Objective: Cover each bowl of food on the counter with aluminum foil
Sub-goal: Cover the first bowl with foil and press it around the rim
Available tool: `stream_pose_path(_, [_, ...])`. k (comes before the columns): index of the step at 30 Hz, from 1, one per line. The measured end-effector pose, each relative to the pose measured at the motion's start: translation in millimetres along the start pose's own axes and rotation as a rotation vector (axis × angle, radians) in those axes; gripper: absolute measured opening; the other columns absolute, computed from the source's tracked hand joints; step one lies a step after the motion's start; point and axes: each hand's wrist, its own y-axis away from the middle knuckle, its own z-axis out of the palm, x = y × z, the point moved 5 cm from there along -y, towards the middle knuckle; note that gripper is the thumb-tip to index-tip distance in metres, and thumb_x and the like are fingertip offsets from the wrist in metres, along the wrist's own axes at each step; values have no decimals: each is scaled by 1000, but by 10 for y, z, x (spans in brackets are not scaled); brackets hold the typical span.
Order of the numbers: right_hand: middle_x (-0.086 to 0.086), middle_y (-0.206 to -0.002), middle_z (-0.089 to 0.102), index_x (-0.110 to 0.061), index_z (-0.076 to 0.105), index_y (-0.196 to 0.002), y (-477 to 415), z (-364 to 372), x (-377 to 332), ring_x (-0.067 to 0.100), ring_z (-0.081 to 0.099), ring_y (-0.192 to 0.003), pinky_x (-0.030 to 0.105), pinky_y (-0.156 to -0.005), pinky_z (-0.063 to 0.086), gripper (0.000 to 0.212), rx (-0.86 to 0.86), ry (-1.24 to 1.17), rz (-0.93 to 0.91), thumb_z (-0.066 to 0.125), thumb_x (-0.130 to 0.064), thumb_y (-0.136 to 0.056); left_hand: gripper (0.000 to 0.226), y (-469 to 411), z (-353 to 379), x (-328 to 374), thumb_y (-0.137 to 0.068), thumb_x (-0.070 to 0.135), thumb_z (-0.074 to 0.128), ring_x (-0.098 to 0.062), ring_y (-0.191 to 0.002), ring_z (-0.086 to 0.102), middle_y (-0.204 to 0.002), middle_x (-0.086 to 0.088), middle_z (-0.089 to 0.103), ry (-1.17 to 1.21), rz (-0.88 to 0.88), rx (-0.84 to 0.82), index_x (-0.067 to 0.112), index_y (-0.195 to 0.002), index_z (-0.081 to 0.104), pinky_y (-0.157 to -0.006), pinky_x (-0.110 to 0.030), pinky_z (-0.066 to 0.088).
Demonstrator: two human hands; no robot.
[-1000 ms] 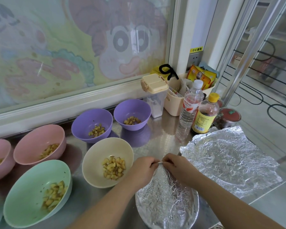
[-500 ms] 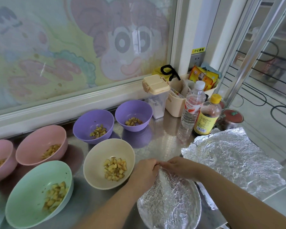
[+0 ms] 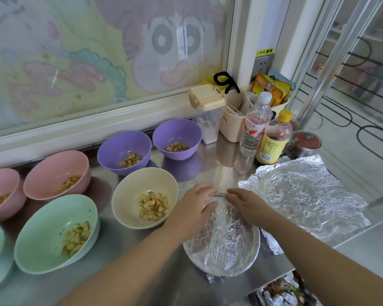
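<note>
Head view. A foil-covered bowl stands at the near edge of the steel desk, just right of the cream bowl. The left hand and right hand meet over its far rim. A second ago both hands pinched a raised fold of foil between their fingertips; now the fold is pressed down and the fingers lie spread and flat on the sheet, grasping nothing, the left palm resting on the cover, the right fingers smoothing the far edge. The foil now follows the rim all round, which suggests this bowl is close to finished.

A loose crumpled foil sheet lies flat on the desk to the right, touching the covered bowl's side, ready for a next bowl. Still open, each with diced food: the cream bowl, a green bowl, two purple bowls, two pink bowls and another bowl cut off at the left edge. By this count most of the task remains. Two bottles stand behind the loose sheet.
</note>
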Motion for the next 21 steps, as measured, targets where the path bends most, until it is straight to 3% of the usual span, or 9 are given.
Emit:
stream_pose_path(2, [-10,-106,63,-30,43,-143,140,37,17,8,64,-87,16,-72,42,41,35,-39,-18,53,-36,-104,73,283,61,61,-90,72,41,-10,-149,16,-161,10,23,-135,123,-71,31,-150,37,-121,-32,15])
stream_pose_path(4, [-3,-137,56,-27,35,-154,247,79,36,20,57,-125,27,-98,41,54,52,-17,-63,53,-35,-104,100,507,175,41,-73,90,37,-13,-152,-8,-166,9,4,-318,214,-184,34,-155,23,-124,-37,-3])
stream_pose_path(5, [0,-143,53,-25,34,-156,283,96,38,22,53,-131,30,-103,40,54,53,-2,-79,51,-33,-105,108,570,221,15,-68,92,39,-15,-152,-16,-166,8,-3,-383,235,-220,35,-156,16,-124,-40,-7])
stream_pose_path(9, [7,-123,67,-24,47,-149,302,108,98,21,65,-99,32,-81,48,41,106,38,-31,42,-24,-108,120,603,264,0,-59,92,49,-18,-151,-20,-167,5,-5,-460,261,-252,36,-157,9,-123,-47,-8])
stream_pose_path(13, [-1,-109,67,-21,61,-135,304,90,120,19,62,-102,27,-81,41,35,154,10,1,40,-15,-107,122,605,275,83,-56,92,44,-19,-151,-18,-166,4,-5,-490,323,-311,34,-157,8,-121,-50,-12])
stream_pose_path(18, [3,-107,67,-16,62,-130,287,92,125,19,61,-97,28,-75,42,32,189,-13,63,39,-14,-108,115,526,328,130,-60,88,37,-29,-153,6,-166,-2,8,-582,464,-319,28,-156,15,-121,-58,2])
stream_pose_path(21, [6,-107,67,-14,61,-129,284,28,173,22,60,-95,30,-75,43,32,261,-30,111,38,-15,-108,106,472,306,129,-65,87,33,-30,-147,29,-160,-5,29,-693,581,-182,25,-151,32,-119,-59,18])
